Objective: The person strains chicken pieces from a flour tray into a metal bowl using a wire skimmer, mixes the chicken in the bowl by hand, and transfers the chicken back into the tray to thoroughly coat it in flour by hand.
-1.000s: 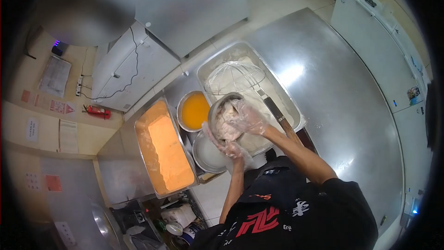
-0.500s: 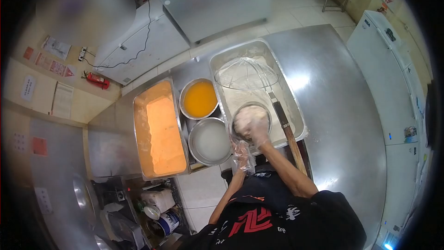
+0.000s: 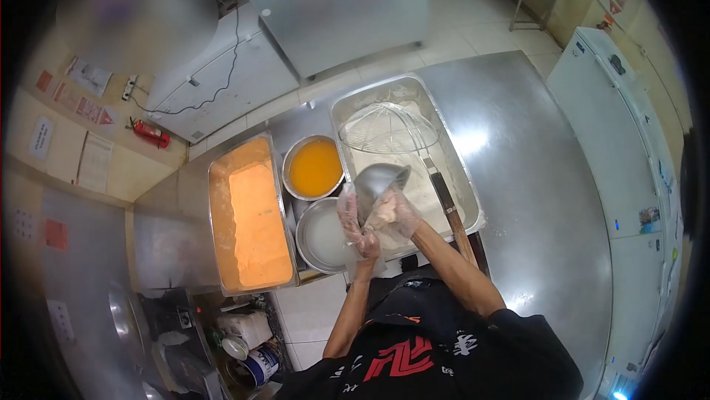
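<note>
A metal bowl [image 3: 376, 180] is tipped over the right-hand part of the worktop, above the deep tray of white flour [image 3: 414, 211]. My left hand [image 3: 356, 226], in a clear plastic glove, grips the bowl at its near left side. Close beside it, my gloved right hand [image 3: 401, 214] is closed around a pale lump [image 3: 382, 210] that looks flour-coated. A round wire strainer [image 3: 388, 128] with a long wooden handle lies across the tray. Left of the bowl stands a pan of cloudy white liquid [image 3: 322, 234], partly hidden by my left hand.
Behind that pan is a round pan of orange liquid [image 3: 316, 167]. A deep tray of orange powder [image 3: 259, 215] stands at the left. The steel worktop [image 3: 543, 200] extends right, towards a white fridge [image 3: 592, 97]. Containers [image 3: 259, 363] sit low at the left.
The bowl has gone from upright to tipped, with my left hand now raised onto its side. My right hand has drawn out of the bowl with the pale lump.
</note>
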Available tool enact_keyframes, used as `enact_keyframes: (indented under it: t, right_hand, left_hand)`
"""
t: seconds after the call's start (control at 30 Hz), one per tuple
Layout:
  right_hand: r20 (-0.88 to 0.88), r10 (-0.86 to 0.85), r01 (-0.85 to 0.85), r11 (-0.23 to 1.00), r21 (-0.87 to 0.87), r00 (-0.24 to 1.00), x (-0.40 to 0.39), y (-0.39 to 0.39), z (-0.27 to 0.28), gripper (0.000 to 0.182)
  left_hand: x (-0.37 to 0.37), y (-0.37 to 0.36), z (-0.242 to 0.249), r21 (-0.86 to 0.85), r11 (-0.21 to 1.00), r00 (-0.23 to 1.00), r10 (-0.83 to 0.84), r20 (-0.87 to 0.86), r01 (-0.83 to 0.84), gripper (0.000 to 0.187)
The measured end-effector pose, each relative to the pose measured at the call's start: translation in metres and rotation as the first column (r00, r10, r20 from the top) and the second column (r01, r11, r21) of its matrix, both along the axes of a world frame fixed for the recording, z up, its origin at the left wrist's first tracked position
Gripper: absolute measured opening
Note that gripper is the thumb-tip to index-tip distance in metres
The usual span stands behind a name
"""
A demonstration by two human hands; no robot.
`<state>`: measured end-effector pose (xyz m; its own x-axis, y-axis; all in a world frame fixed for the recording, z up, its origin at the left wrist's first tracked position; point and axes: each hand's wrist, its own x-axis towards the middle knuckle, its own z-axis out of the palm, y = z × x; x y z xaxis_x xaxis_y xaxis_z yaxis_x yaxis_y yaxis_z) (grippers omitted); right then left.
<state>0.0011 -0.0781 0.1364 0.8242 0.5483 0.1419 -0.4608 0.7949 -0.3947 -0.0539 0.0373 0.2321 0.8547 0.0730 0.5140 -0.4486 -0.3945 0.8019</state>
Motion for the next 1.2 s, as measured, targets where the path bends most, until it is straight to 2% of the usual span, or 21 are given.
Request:
enact_keyframes:
  t: [0.03, 0.13, 0.17, 0.2, 0.33, 0.37, 0.4, 0.43, 0.47, 0.53, 0.57, 0.6, 0.67, 0.73, 0.8, 0.83, 0.87, 0.97, 1.03, 1.1, 1.2]
  right_hand:
    - [-0.106, 0.297, -0.221, 0.866, 0.448, 0.949, -0.002, 0.004, 0.001, 0.045]
    - [-0.635, -0.099, 0.177, 0.982, 0.061, 0.766, -0.017, 0.014, 0.014, 0.05]
    - [-0.12, -0.349, 0.297, 0.9, -0.318, 0.929, -0.021, 0.014, -0.017, 0.051]
    - [0.392, -0.463, 0.606, 0.56, -0.565, 0.795, -0.025, 0.015, -0.051, 0.051]
    - [-0.175, -0.571, 0.22, 0.556, -0.802, 0.802, -0.026, 0.017, 0.043, 0.045]
    - [0.468, -0.335, 0.501, 0.012, -0.865, 0.817, -0.032, 0.02, 0.057, 0.043]
    - [0.778, 0.225, 0.789, -0.377, -0.486, 0.587, -0.037, 0.018, 0.07, 0.041]
    - [0.823, 0.448, 0.937, -0.158, -0.311, 0.349, -0.034, 0.006, 0.085, 0.039]
    - [0.826, 0.436, 0.934, -0.175, -0.311, 0.356, -0.03, -0.001, 0.096, 0.039]
    - [0.774, 0.257, 0.741, 0.232, -0.631, 0.579, -0.019, -0.015, 0.12, 0.041]
    - [0.89, 0.216, 0.813, 0.363, -0.456, 0.403, -0.011, -0.026, 0.14, 0.04]
    - [0.889, 0.216, 0.812, 0.362, -0.458, 0.404, -0.012, -0.026, 0.143, 0.04]
    - [0.801, 0.018, 0.801, -0.009, -0.599, 0.599, -0.013, -0.024, 0.145, 0.039]
    - [0.803, -0.043, 0.801, -0.049, -0.597, 0.595, -0.009, -0.007, 0.119, 0.037]
    - [0.605, -0.159, 0.617, 0.035, -0.786, 0.78, -0.005, 0.007, 0.113, 0.046]
    - [0.06, -0.417, 0.362, 0.699, -0.616, 0.907, -0.007, 0.014, 0.081, 0.053]
    - [0.058, -0.41, 0.356, 0.703, -0.616, 0.91, -0.005, 0.022, 0.044, 0.053]
    - [0.293, -0.37, 0.456, 0.506, -0.732, 0.882, 0.0, 0.025, 0.008, 0.051]
    - [-0.534, -0.154, 0.198, 0.98, 0.026, 0.832, -0.015, 0.008, 0.07, 0.05]
    - [-0.536, -0.182, 0.22, 0.975, 0.008, 0.825, -0.02, 0.001, 0.076, 0.05]
    - [-0.548, -0.199, 0.24, 0.971, 0.004, 0.813, -0.036, -0.009, 0.1, 0.047]
  left_hand:
    - [-0.005, 0.002, -0.014, 0.065, 0.997, 0.998, 0.041, -0.038, -0.038, 0.065]
    - [-0.01, -0.009, -0.039, -0.293, 0.952, 0.986, 0.042, -0.159, -0.088, 0.064]
    - [-0.017, -0.011, -0.042, -0.353, 0.929, 0.979, 0.047, -0.196, -0.115, 0.064]
    - [-0.028, -0.01, -0.045, -0.247, 0.962, 0.975, 0.062, -0.213, -0.115, 0.064]
    - [-0.064, -0.004, -0.062, -0.027, 0.999, 0.929, 0.012, -0.369, -0.024, 0.063]
    - [-0.062, -0.005, -0.065, -0.023, 1.0, 0.922, 0.008, -0.386, -0.018, 0.062]
    - [-0.055, -0.005, -0.066, -0.048, 0.998, 0.929, 0.029, -0.37, -0.051, 0.062]
    - [-0.044, -0.007, -0.067, -0.098, 0.992, 0.939, 0.047, -0.34, -0.085, 0.062]
    - [-0.034, -0.009, -0.068, -0.149, 0.982, 0.95, 0.063, -0.306, -0.113, 0.062]
    - [-0.018, -0.01, -0.058, -0.186, 0.975, 0.969, 0.073, -0.238, -0.119, 0.062]
    - [-0.015, -0.009, -0.051, -0.195, 0.973, 0.975, 0.081, -0.207, -0.123, 0.061]
    - [-0.013, -0.007, -0.044, -0.182, 0.975, 0.981, 0.1, -0.169, -0.13, 0.061]
    - [-0.01, -0.004, -0.026, -0.134, 0.981, 0.989, 0.134, -0.069, -0.143, 0.061]
    - [-0.008, -0.001, -0.004, -0.052, 0.987, 0.986, 0.156, 0.054, -0.153, 0.061]
    - [-0.009, 0.005, 0.017, 0.134, 0.982, 0.986, 0.121, 0.111, -0.136, 0.061]
    - [-0.01, 0.01, 0.023, 0.258, 0.959, 0.992, 0.102, 0.071, -0.117, 0.061]
    - [-0.012, 0.015, 0.023, 0.404, 0.912, 0.995, 0.092, -0.038, -0.069, 0.06]
    - [-0.024, 0.016, 0.023, 0.195, 0.98, 0.95, 0.029, -0.312, 0.034, 0.057]
    - [-0.015, 0.012, -0.007, -0.035, 0.998, 0.972, 0.043, -0.23, -0.052, 0.056]
    - [-0.014, 0.01, -0.038, -0.172, 0.98, 0.978, 0.065, -0.198, -0.1, 0.055]
    - [-0.05, 0.024, -0.074, 0.272, 0.952, 0.951, 0.204, -0.234, -0.137, 0.04]
